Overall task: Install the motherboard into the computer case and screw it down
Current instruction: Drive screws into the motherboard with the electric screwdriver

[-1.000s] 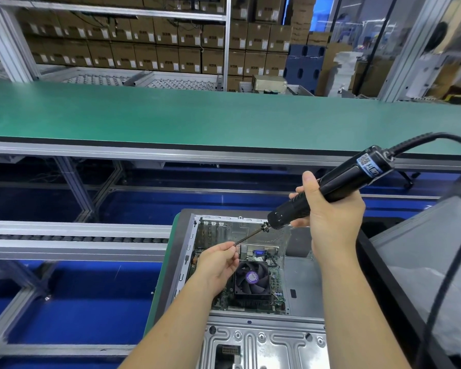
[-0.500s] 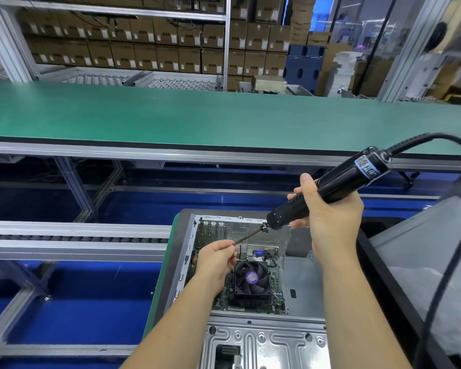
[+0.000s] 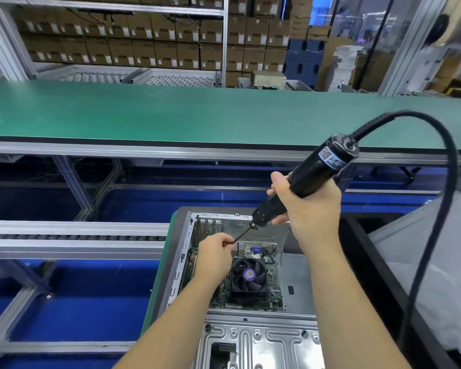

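Observation:
An open grey computer case (image 3: 298, 272) lies flat at the lower middle of the view. Inside it sits the green motherboard (image 3: 273, 287) with a black cooler fan (image 3: 248, 275) on top. My right hand (image 3: 308, 209) grips a black electric screwdriver (image 3: 304, 179), tilted down to the left over the case's far end. My left hand (image 3: 214, 255) pinches the tip of the screwdriver's bit (image 3: 241, 234) above the board's far left part. Any screw at the tip is hidden by my fingers.
The screwdriver's black cable (image 3: 437, 209) loops up and hangs down on the right. A long green workbench (image 3: 197, 115) runs across behind the case. A roller conveyor (image 3: 72, 237) lies to the left. White padding (image 3: 442, 302) lies to the right. Shelves of cardboard boxes (image 3: 144, 46) stand behind.
The screwdriver has tipped more upright and come lower, and its cable loop has risen. My left hand stays at the bit's tip.

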`<state>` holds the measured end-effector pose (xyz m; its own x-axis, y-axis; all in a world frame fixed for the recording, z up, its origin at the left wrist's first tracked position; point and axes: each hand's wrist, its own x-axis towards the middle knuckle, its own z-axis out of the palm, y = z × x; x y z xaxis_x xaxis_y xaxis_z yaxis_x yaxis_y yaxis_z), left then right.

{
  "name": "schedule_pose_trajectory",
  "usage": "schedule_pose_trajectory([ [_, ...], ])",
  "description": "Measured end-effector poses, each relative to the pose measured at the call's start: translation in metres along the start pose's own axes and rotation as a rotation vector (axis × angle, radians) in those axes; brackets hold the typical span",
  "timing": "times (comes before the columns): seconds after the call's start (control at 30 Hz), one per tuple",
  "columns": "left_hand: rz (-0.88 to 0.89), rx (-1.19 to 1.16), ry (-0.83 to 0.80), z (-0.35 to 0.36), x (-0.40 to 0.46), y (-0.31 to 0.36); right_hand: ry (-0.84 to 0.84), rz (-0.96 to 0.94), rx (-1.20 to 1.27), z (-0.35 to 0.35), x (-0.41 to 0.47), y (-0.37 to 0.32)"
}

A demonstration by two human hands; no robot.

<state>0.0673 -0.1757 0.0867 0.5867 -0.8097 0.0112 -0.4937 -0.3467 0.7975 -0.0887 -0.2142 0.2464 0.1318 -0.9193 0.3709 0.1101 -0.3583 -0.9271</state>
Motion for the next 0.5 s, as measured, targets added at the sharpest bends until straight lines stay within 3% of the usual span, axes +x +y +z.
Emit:
schedule_pose_trajectory([
  [0.2, 0.014, 0.261, -0.071, -0.015, 0.026, -0.002, -0.148, -0.041, -0.043, 0.032, 0.0, 0.003],
  [0.5, -0.042, 0.448, -0.123, -0.004, 0.034, -0.018, -0.365, -0.108, -0.14, 0.063, 0.001, 0.037],
])
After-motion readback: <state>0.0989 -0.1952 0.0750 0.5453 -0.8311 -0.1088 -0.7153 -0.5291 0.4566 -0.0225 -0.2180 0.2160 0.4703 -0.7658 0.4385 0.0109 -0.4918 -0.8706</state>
